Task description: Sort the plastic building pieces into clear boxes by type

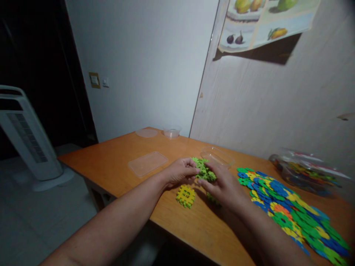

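Hiding most of the green snap-piece cluster (203, 170) btwn fingers, so exact shape and long axis hard to tell; dim light, piece joints blurred. Left hand (179, 171) and right hand (222, 184) both palm-down, fingertips pinching the cluster from opposite sides, just above orange table (111, 166). Lying flat just beside left hand: yellow-green grid piece (185, 195); multicolour piece pile (291, 210) to the right, partly cut off at frame edge.

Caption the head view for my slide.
Both hands, left hand and right hand, grip green interlocking pieces above wooden table.
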The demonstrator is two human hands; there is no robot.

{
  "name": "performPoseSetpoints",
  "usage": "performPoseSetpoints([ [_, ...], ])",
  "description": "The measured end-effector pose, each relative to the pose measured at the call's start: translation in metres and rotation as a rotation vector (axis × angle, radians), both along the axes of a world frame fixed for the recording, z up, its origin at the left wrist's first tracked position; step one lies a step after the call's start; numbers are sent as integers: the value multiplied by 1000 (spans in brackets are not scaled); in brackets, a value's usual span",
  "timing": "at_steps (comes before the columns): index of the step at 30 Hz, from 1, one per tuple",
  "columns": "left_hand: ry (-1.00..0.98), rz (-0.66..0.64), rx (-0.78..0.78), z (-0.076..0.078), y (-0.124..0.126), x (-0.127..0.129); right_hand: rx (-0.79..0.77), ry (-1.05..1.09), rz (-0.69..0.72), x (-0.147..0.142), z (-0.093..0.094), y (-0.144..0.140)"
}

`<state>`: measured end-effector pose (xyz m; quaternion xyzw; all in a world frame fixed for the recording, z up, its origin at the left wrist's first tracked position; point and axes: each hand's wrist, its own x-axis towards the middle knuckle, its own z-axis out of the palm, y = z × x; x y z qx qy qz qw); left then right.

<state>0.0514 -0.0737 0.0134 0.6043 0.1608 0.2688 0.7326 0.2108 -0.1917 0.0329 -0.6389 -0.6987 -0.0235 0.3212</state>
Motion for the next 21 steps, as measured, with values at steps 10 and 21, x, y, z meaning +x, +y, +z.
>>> performPoseSetpoints([
  [10, -42, 87, 65, 6, 3, 0, -239, -11, -36, 22, 24, -17],
  [21, 25, 517, 180, -3, 24, 1, -565, -86, 6, 38, 21, -27],
])
